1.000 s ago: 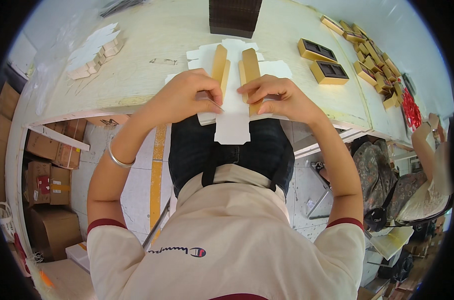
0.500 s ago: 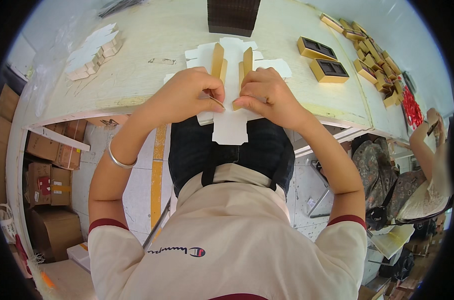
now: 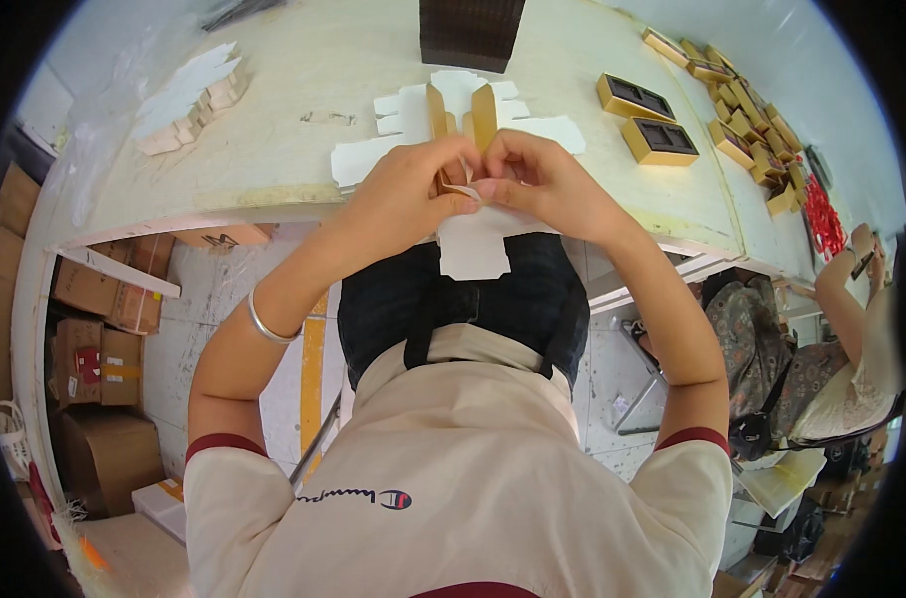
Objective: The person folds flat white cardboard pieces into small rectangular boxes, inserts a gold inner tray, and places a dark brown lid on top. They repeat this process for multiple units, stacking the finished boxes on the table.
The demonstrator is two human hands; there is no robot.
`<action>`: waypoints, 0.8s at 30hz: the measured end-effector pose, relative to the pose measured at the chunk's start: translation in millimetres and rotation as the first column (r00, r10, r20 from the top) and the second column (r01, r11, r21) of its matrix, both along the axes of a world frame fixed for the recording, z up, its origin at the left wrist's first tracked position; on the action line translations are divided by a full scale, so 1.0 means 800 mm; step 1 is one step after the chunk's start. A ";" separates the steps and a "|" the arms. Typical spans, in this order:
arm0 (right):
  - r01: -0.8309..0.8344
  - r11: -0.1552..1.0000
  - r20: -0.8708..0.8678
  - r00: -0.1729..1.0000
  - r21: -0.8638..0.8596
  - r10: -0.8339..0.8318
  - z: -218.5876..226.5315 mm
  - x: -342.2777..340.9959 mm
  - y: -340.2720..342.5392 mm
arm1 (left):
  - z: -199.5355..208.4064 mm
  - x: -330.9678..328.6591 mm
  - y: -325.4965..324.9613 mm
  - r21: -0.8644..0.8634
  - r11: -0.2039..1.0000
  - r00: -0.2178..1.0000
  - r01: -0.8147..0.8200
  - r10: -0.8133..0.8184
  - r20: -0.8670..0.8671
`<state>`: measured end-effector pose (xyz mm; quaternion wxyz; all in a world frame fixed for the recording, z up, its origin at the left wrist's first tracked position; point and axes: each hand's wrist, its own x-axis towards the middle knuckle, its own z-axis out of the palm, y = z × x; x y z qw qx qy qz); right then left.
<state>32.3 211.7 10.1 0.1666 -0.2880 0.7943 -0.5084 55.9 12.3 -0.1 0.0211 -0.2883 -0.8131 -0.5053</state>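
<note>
A partly folded gold carton (image 3: 483, 118) with a white inside stands at the table's front edge, its two long gold sides raised. My left hand (image 3: 411, 189) pinches its near left corner between thumb and fingers, where a small flap is bent inward. Opposite it, my right hand (image 3: 545, 187) is closed on the near right corner, and the two thumbs almost meet. A white end flap (image 3: 475, 249) hangs below my hands over my lap. Beneath the carton lie flat white carton blanks (image 3: 358, 159). My fingers hide most of the near end.
A dark brown stack (image 3: 468, 35) stands at the back, with more white blanks (image 3: 189, 100) at the left. Two gold boxes with black inserts (image 3: 660, 140) lie to the right, near a pile of gold boxes (image 3: 747, 115) and red ribbon (image 3: 822, 219). Another person (image 3: 822, 379) sits at the right.
My hands have come closer together at the carton's near end. The near flaps are bent inward, and the raised gold sides lean differently. The hanging white flap has shifted slightly right.
</note>
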 end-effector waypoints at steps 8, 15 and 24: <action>-0.043 0.994 -0.616 0.781 0.103 0.098 0.007 0.063 0.024 | 0.002 -0.004 -0.006 -0.169 0.985 0.999 -0.022 0.014 -0.046; 0.074 0.966 -0.814 0.557 0.246 0.165 -0.010 0.073 0.017 | -0.001 -0.005 -0.002 -0.299 0.946 0.935 -0.127 0.014 -0.354; 0.152 0.971 -0.641 0.730 -0.186 -0.237 -0.023 0.044 -0.014 | 0.038 -0.027 -0.012 -0.348 0.932 0.988 0.097 -0.047 0.149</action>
